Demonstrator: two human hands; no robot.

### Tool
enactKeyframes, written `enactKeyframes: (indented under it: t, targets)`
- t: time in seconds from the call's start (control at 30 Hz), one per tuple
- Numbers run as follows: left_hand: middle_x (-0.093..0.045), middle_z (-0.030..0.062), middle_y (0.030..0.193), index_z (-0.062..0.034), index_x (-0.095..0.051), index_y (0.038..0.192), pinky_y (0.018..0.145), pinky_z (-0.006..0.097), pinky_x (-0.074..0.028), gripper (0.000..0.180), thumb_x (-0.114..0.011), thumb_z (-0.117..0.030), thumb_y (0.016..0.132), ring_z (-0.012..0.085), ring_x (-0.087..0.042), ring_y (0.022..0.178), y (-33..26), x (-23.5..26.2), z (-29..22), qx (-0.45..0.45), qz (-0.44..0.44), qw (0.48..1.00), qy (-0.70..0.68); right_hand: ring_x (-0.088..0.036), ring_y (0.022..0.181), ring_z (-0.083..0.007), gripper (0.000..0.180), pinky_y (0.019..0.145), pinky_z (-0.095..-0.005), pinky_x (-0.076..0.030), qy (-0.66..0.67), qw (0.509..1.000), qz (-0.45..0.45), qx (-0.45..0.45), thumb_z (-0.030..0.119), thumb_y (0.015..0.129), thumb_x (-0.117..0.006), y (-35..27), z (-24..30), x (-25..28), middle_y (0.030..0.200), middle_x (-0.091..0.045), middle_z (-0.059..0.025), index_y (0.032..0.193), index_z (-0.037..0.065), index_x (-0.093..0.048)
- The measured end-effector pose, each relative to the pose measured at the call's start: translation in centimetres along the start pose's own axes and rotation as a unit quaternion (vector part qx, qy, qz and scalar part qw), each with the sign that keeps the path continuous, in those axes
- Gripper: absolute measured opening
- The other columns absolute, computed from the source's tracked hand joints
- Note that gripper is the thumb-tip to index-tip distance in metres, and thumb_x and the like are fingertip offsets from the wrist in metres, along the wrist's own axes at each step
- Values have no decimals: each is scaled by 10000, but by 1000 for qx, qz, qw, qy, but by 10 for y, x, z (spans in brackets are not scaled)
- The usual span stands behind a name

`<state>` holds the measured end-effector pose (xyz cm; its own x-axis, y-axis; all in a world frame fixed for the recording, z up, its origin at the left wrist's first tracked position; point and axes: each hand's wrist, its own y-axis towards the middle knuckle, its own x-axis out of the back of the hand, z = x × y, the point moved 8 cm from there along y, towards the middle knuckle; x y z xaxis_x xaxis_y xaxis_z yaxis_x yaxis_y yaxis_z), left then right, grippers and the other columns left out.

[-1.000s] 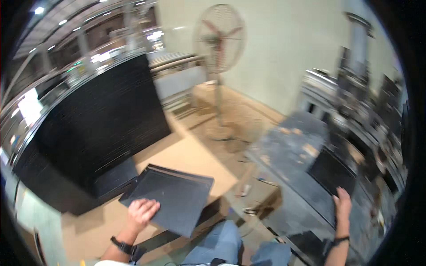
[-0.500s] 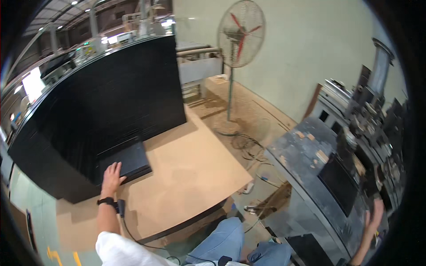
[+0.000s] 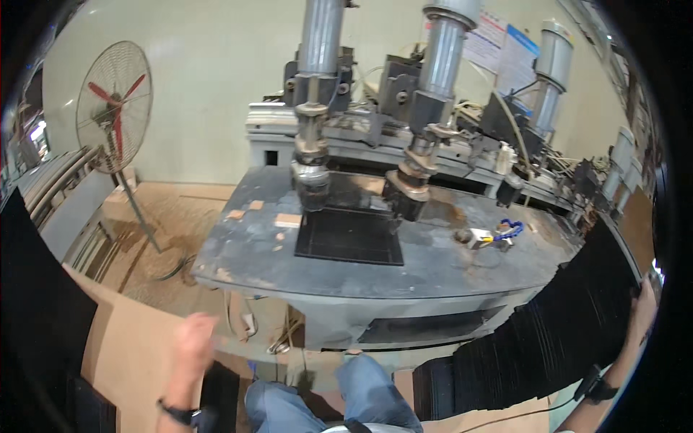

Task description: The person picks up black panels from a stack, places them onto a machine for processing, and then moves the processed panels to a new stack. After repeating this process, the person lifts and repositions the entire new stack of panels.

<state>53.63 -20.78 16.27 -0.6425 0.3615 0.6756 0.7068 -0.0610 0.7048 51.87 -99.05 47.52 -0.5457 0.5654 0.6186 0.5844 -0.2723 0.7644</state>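
My left hand [image 3: 195, 343], smeared by motion, is raised over the front edge of the light brown board [image 3: 137, 339]; whether it holds anything is unclear. A black shape [image 3: 220, 390] shows beside its wrist. At the far right my right hand [image 3: 644, 307] rests against the outer end of a long row of black panels [image 3: 534, 339] standing on edge. Its fingers look stretched out, though dim near the picture's rim. One flat black panel [image 3: 350, 237] lies on the grey machine table [image 3: 346, 276], beneath the machine heads, apart from both hands.
Several vertical machine heads [image 3: 314, 155] stand along the table's back. A blue coiled hose [image 3: 511, 229] and wood scraps [image 3: 287, 220] lie on it. To the left are a pedestal fan [image 3: 115, 108], a roller conveyor [image 3: 54, 191] and a tall black stack [image 3: 36, 289].
The view has swung right, bringing the machine table to the middle and the right-hand row of panels into sight. My left hand has left the black panels on the brown board.
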Motion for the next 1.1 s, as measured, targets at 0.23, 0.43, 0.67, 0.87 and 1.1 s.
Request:
enactKeyframes:
  t: [0.23, 0.43, 0.67, 0.87, 1.1]
  targets:
    - [-469, 134, 1354, -75, -500, 1313, 1100, 520, -238, 674, -551, -553, 841, 316, -356, 1317, 176, -277, -106, -52, 150, 987, -27, -630, 981, -319, 345, 882, -397, -492, 221, 927, -182, 243, -118, 715, -491, -61, 201, 69, 1008, -657, -156, 985, 32, -643]
    - [-495, 178, 1244, -14, -532, 1243, 1084, 523, -259, 758, -569, -621, 790, 359, -402, 1235, 146, -258, -132, -64, 112, 991, -30, -663, 871, -292, 410, 761, -383, -535, 461, 800, -3, 384, -76, 621, -574, -95, 366, -7, 921, -691, -102, 975, 109, -668]
    - [-564, 27, 901, -156, -642, 1128, 735, 292, -495, 432, -607, -131, 698, 196, -568, 866, 11, -100, -115, -184, 106, 975, 62, -611, 1017, -286, 343, 889, -413, -489, 461, 782, 18, 420, 132, 734, -657, -177, 521, -118, 1082, -649, -91, 1072, 93, -617]
    - [-653, 7, 951, -150, -700, 985, 709, 300, -485, 288, -602, -153, 714, 177, -587, 833, -122, 94, -97, 7, 110, 960, 258, -533, 1165, -330, 465, 993, -410, -419, 522, 702, 139, 464, 230, 751, -709, -185, 608, -159, 1203, -610, -125, 1175, 75, -598]
    - [-653, 58, 1070, -85, -647, 1083, 827, 376, -477, 358, -571, -96, 733, 239, -601, 989, -251, 243, -41, 247, 75, 817, 515, -487, 1201, -379, 464, 1014, -433, -386, 500, 730, 131, 447, 102, 738, -702, -185, 621, -183, 1222, -591, -157, 1185, 30, -599]
